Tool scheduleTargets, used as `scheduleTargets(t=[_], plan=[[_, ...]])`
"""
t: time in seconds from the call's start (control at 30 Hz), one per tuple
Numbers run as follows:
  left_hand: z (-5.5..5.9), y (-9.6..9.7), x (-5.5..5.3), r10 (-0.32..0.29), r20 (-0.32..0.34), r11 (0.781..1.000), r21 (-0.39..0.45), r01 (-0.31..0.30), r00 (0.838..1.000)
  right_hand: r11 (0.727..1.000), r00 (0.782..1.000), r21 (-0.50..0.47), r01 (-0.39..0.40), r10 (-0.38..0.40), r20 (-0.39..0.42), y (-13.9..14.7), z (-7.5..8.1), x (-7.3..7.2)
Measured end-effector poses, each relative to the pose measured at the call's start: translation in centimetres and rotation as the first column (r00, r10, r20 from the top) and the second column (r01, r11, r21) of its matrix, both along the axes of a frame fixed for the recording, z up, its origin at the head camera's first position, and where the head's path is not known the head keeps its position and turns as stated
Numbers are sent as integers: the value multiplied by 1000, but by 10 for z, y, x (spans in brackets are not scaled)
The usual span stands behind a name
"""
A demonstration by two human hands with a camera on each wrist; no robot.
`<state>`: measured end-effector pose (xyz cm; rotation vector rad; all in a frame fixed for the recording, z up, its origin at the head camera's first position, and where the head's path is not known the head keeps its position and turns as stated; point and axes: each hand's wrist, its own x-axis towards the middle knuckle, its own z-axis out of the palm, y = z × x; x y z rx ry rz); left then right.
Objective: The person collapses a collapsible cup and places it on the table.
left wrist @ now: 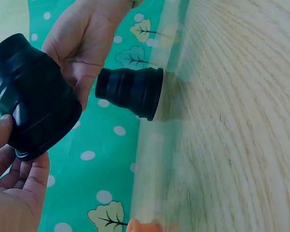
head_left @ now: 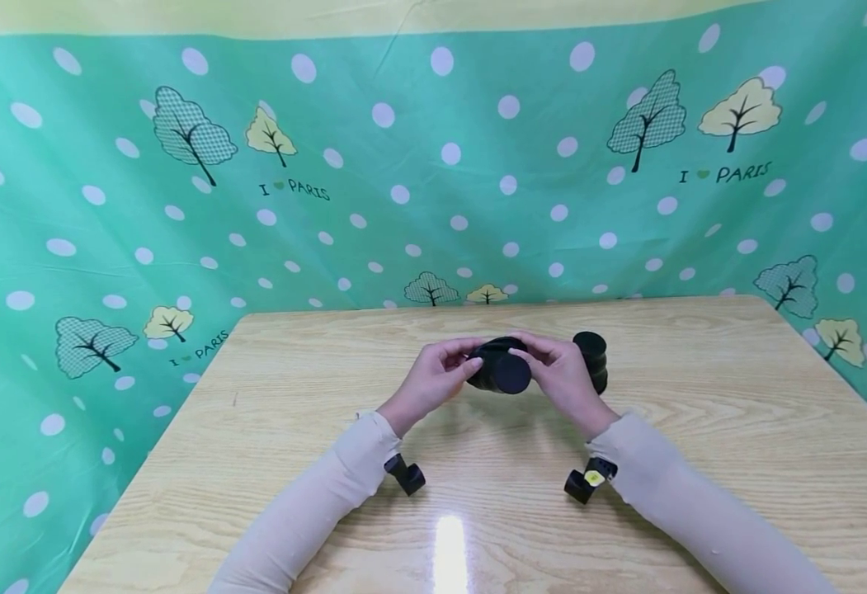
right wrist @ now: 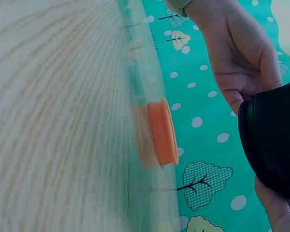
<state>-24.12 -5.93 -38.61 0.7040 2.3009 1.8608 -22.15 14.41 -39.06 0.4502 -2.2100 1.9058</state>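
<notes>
Between my two hands a black stepped cone [head_left: 498,373] is raised above the table, tilted with its narrow flat end towards me. My left hand [head_left: 440,373] pinches the wide rim between thumb and fingers; in the left wrist view the cone's ringed side [left wrist: 34,92] shows. From the opposite side my right hand [head_left: 561,381] grips the same rim, with the thumb on the near side. A second black stepped cone [head_left: 592,356] stands behind the right hand, partly covered by it; the left wrist view shows its wide rim [left wrist: 154,94] down on the table.
An orange round lid-like piece [right wrist: 160,133] lies on the wooden table [head_left: 314,363], hidden in the head view. Small black devices [head_left: 406,474] hang at both wrists. Behind the table's far edge is a green dotted cloth [head_left: 374,165] with printed trees.
</notes>
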Motion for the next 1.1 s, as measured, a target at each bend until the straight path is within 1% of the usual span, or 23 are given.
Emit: scheduleTargets(t=[0.13, 0.17, 0.3, 0.47, 0.57, 0.67, 0.73, 0.8, 0.9, 1.0, 1.1], plan=[[-1, -1, -1, 19, 2, 1000, -20, -19, 1000, 1000, 1000, 8, -11, 11, 23, -1, 1, 0], [-2, -1, -1, 23, 7, 1000, -17, -23, 1000, 1000, 999, 8, -23, 22, 28, 0, -2, -2], [-4, -3, -3, 23, 11, 1000, 5, -23, 1000, 998, 996, 34, -57, 54, 69, 2, -2, -2], [-3, -7, -5, -20, 4, 999, 32, 20, 1000, 994, 989, 48, -99, 93, 113, 5, 0, -1], [-1, -9, -4, -34, 23, 998, 55, 33, 999, 991, 983, 40, -124, 117, 139, 8, 1, -2], [1, -10, -4, -14, 48, 997, 82, 10, 999, 987, 974, 38, -157, 148, 169, 11, 0, -3], [2, -11, -3, 8, 48, 995, 103, -13, 999, 982, 969, 47, -181, 170, 181, 13, -1, -4], [3, -11, -3, 25, 37, 992, 122, -29, 999, 977, 962, 57, -204, 189, 196, 15, -1, -4], [5, -11, -2, 15, 1, 992, 129, -15, 1000, 973, 962, 95, -212, 190, 198, 15, -1, -3], [4, -9, -1, -24, -40, 996, 86, 27, 999, 968, 966, 149, -204, 175, 188, 14, 1, -2], [5, -8, 1, -60, -93, 998, 10, 61, 994, 957, 971, 213, -195, 158, 180, 11, 4, -1]])
